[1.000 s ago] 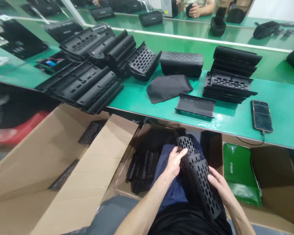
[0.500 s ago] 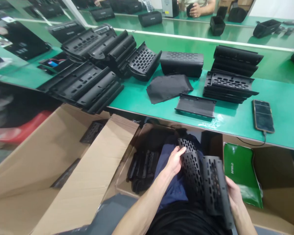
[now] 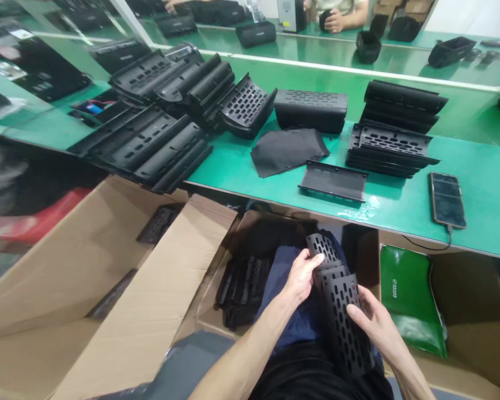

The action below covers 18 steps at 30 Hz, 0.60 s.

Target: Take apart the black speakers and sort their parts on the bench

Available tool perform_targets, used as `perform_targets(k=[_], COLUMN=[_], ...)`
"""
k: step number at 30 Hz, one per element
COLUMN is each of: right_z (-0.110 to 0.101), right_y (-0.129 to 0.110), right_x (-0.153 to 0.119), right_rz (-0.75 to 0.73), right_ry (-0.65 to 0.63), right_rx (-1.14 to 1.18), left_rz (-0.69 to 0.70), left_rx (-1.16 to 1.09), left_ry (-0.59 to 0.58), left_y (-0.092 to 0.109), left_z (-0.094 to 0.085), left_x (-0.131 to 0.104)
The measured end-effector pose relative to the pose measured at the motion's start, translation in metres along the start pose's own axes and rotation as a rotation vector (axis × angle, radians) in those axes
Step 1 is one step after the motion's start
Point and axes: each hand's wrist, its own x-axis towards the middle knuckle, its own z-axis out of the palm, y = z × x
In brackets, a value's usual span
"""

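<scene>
Two perforated black panels (image 3: 337, 300) lie stacked on the lap, the left hand (image 3: 302, 275) and right hand (image 3: 373, 322) each in a closed grip on them; one phone (image 3: 447, 199) rests on the green worktop (image 3: 483, 183).

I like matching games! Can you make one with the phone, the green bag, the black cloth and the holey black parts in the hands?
Things:
1. phone
2. green bag
3. black cloth
4. perforated panels

Places:
A. in a cardboard box below the table
B. held by left hand and right hand
C. right table end, cable attached
D. flat mid-table

Pairs: 1-C, 2-A, 3-D, 4-B
</scene>
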Motion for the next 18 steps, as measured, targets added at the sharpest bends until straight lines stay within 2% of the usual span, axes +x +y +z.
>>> perform_targets(k=[3, 6, 8, 10, 12, 15, 18], right_z=[0.01, 0.016, 0.012, -0.003, -0.025, -0.057, -0.063], right_y=[-0.004, -0.013, -0.015, -0.011, 0.0, 0.018, 0.024], right_x=[-0.007, -0.01, -0.01, -0.008, -0.004, 0.006, 0.019], right_rz=[-0.037, -0.043, -0.028, -0.001, 0.028, 0.107, 0.177], right_ry=[-0.001, -0.114, -0.215, -0.283, -0.247, -0.054, 0.008], right_rx=[0.038, 0.112, 0.205, 0.367, 0.559, 0.741, 0.768], left_rz=[-0.065, -0.128, -0.147, -0.147, -0.138, -0.13, -0.127], left_rx=[0.008, 0.01, 0.005, -0.005, -0.015, -0.017, 0.005], left_ry=[-0.026, -0.05, -0.056, -0.052, -0.047, -0.05, -0.068], left_y=[-0.001, -0.003, -0.004, -0.006, -0.006, -0.007, -0.009], left_z=[-0.006, -0.014, -0.019, -0.024, -0.029, -0.032, -0.029], left_x=[0.004, 0.012, 0.018, 0.023, 0.026, 0.027, 0.024])
